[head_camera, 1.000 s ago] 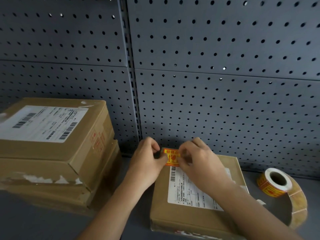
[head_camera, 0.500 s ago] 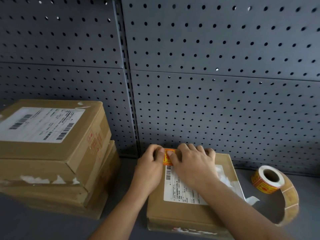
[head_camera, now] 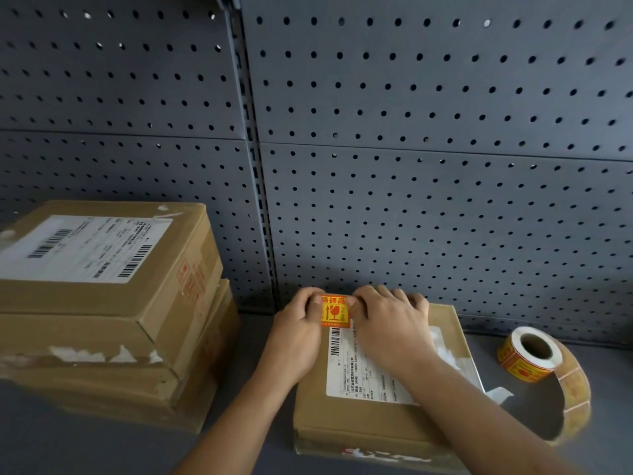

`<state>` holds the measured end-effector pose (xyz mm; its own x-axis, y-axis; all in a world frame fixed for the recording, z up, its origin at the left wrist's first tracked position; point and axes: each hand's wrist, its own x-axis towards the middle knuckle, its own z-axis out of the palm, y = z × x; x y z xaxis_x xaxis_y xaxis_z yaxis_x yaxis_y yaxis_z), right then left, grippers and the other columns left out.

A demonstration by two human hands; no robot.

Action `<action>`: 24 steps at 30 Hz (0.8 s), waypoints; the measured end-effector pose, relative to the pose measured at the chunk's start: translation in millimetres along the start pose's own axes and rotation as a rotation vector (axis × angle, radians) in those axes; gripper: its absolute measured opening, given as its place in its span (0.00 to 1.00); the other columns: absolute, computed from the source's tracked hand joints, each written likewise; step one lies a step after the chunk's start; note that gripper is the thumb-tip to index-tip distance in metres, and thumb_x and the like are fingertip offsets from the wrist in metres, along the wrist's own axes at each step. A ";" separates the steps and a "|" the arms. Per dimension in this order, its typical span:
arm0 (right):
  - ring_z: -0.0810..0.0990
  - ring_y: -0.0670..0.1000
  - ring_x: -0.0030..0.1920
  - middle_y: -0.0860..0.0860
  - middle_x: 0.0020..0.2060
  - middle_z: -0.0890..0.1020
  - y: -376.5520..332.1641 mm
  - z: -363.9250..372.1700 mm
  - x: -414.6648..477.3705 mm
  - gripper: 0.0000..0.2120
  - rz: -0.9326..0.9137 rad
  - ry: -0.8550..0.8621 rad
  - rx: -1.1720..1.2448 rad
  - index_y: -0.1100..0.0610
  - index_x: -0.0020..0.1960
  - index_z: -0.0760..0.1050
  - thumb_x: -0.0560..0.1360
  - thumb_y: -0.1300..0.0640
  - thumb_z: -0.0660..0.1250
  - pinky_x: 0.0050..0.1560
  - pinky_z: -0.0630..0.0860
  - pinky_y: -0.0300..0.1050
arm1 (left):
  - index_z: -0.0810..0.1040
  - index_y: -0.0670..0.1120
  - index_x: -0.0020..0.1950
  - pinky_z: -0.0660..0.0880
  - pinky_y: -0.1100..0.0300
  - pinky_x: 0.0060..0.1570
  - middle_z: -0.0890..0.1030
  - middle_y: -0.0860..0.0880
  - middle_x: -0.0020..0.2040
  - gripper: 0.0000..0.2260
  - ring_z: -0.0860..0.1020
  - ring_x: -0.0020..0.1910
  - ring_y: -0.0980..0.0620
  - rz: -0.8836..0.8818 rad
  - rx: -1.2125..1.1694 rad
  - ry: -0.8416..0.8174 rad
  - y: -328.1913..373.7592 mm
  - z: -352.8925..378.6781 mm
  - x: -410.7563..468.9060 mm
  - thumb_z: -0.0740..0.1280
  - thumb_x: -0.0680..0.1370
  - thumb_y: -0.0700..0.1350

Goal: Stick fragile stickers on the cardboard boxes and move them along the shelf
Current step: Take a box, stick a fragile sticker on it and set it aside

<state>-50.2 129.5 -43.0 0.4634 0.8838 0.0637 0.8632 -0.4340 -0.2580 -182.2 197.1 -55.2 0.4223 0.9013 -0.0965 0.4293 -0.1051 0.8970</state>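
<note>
On a grey metal shelf (head_camera: 102,450), a person's left hand (head_camera: 294,341) and right hand (head_camera: 390,323) are lying flat, fingers curled, pressing either edge of an orange-and-yellow fragile sticker (head_camera: 335,310) onto the far end of a flat brown cardboard box (head_camera: 376,423). A part-unwound yellow sticker roll (head_camera: 529,354) is resting just right; two stacked labelled cardboard boxes (head_camera: 102,303) are sitting left, before a grey pegboard back panel (head_camera: 428,132).

Pretty dim overall — flat, greyish light with no glare. Soft shadows sit under the stacked boxes (head_camera: 102,303) and inside the curl of the sticker roll (head_camera: 529,353). Wide-angle lens bends the pegboard (head_camera: 428,166) lines toward the edges — the label print is slightly soft, bottom corners blurrier.
</note>
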 end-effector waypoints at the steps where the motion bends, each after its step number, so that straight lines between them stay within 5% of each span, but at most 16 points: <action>1: 0.74 0.50 0.61 0.43 0.57 0.80 0.6 -0.1 0.4 0.18 0.006 0.007 0.018 0.43 0.60 0.73 0.82 0.42 0.47 0.69 0.57 0.54 | 0.76 0.55 0.61 0.74 0.66 0.40 0.81 0.56 0.48 0.11 0.79 0.45 0.62 -0.004 -0.006 0.002 0.6 0.0 -0.9 0.55 0.86 0.52; 6: 0.67 0.49 0.69 0.45 0.67 0.72 9.1 -20.8 -2.1 0.21 -0.005 0.017 0.198 0.46 0.72 0.66 0.81 0.41 0.53 0.72 0.61 0.53 | 0.77 0.55 0.64 0.76 0.57 0.50 0.83 0.54 0.51 0.16 0.81 0.49 0.57 -0.082 -0.152 0.038 0.3 -4.6 -7.0 0.54 0.85 0.57; 11: 0.71 0.53 0.68 0.47 0.71 0.67 73.3 -52.0 -32.5 0.30 0.165 0.085 0.385 0.43 0.74 0.61 0.75 0.32 0.56 0.68 0.71 0.57 | 0.66 0.58 0.77 0.67 0.54 0.67 0.74 0.57 0.70 0.25 0.72 0.68 0.56 -0.130 -0.162 -0.007 -7.9 -20.9 -27.4 0.57 0.81 0.64; 14: 0.73 0.53 0.68 0.48 0.70 0.71 107.2 -48.0 -62.0 0.45 0.355 -0.037 0.572 0.43 0.74 0.61 0.62 0.21 0.58 0.68 0.71 0.58 | 0.65 0.64 0.75 0.71 0.51 0.69 0.78 0.61 0.67 0.36 0.77 0.65 0.56 -0.248 -0.214 -0.205 -17.6 -27.0 -46.5 0.63 0.70 0.76; 16: 0.76 0.51 0.66 0.47 0.67 0.76 118.6 -37.3 -75.6 0.53 0.432 -0.140 0.728 0.45 0.74 0.62 0.56 0.19 0.63 0.68 0.72 0.56 | 0.70 0.67 0.69 0.75 0.51 0.66 0.83 0.65 0.60 0.29 0.81 0.59 0.61 -0.250 -0.214 -0.313 -20.2 -24.5 -57.9 0.66 0.70 0.73; 18: 0.83 0.47 0.57 0.44 0.61 0.81 112.1 -33.9 -86.0 0.44 0.420 -0.266 0.810 0.44 0.72 0.65 0.62 0.25 0.66 0.62 0.78 0.53 | 0.72 0.70 0.65 0.76 0.56 0.64 0.82 0.69 0.56 0.19 0.81 0.55 0.66 -0.190 -0.197 -0.338 -18.9 -19.9 -65.6 0.67 0.75 0.66; 21: 0.85 0.38 0.44 0.39 0.50 0.85 103.0 -36.2 -95.3 0.24 0.350 -0.260 0.798 0.42 0.67 0.67 0.74 0.37 0.65 0.49 0.79 0.40 | 0.72 0.69 0.65 0.77 0.57 0.62 0.82 0.69 0.57 0.17 0.82 0.54 0.67 -0.110 -0.206 -0.310 -14.1 -18.1 -71.4 0.68 0.77 0.60; 24: 0.84 0.35 0.45 0.36 0.48 0.85 99.3 -47.2 -101.8 0.22 0.287 -0.159 0.867 0.39 0.68 0.65 0.76 0.43 0.67 0.46 0.78 0.37 | 0.67 0.71 0.67 0.76 0.63 0.58 0.81 0.70 0.59 0.20 0.80 0.58 0.68 0.020 -0.211 -0.287 -7.7 -20.2 -75.8 0.68 0.78 0.57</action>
<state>-2.2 -11.8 -29.6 0.5480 0.8039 -0.2311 0.2381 -0.4148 -0.8782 -233.6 138.2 -46.0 0.6491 0.7419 -0.1682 0.2568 -0.0056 0.9665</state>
